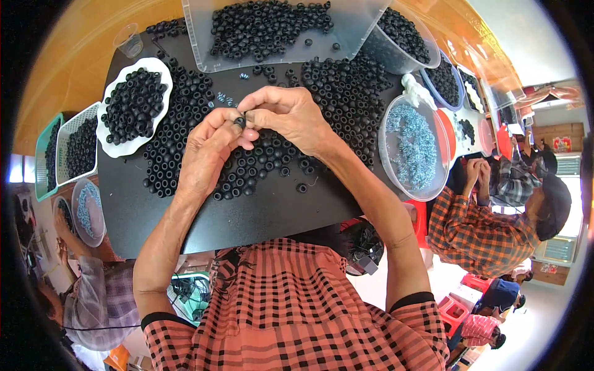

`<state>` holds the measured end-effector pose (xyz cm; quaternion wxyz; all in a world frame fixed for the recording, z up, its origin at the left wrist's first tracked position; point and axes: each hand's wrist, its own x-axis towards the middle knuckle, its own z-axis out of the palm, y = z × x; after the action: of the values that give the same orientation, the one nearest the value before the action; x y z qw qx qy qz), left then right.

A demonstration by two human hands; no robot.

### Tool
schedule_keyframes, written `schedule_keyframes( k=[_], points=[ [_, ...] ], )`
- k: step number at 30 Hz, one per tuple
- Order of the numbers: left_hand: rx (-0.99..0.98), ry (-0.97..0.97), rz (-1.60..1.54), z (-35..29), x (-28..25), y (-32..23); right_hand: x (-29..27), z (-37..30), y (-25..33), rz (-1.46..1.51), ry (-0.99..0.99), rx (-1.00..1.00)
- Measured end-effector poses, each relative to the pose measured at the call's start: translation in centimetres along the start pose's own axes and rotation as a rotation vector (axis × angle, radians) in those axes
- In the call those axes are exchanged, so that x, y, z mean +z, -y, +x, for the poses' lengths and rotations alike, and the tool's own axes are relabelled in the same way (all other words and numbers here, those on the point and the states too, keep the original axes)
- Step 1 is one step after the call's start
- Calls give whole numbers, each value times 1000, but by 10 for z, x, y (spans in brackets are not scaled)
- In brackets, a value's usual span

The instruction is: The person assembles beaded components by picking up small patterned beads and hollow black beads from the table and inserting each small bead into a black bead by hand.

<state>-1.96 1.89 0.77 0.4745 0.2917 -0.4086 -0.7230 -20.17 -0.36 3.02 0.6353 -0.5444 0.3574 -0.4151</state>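
Note:
My left hand (207, 145) pinches a small round black hollow piece (239, 122) between thumb and fingers, over the heap on the table. From the other side my right hand (288, 117) comes in with thumb and forefinger closed at the top of that piece. What lies between the right fingertips is too small to make out. Around and below both hands spread many loose round black hollow pieces (170, 157). A few tiny light-blue coils (224, 98), like small springs, lie just beyond my left hand.
A clear bin (193, 37) of black pieces stands at the far edge. At left is a white scalloped plate (162, 67) of them. A round clear tub (385, 151) with light-blue coils sits at right. The dark table (272, 213) has its near edge at my body. Co-workers sit on both sides.

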Motion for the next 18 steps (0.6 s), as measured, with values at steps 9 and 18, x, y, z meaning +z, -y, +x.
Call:
schedule_keyframes(
  k=[9,18],
  points=[
    [-7,-31,91,2,2,0,-2,1,-20,86,-62,-63],
    [24,-22,179,0,3,-1,4,-3,-14,84,-68,-131]
  ],
)
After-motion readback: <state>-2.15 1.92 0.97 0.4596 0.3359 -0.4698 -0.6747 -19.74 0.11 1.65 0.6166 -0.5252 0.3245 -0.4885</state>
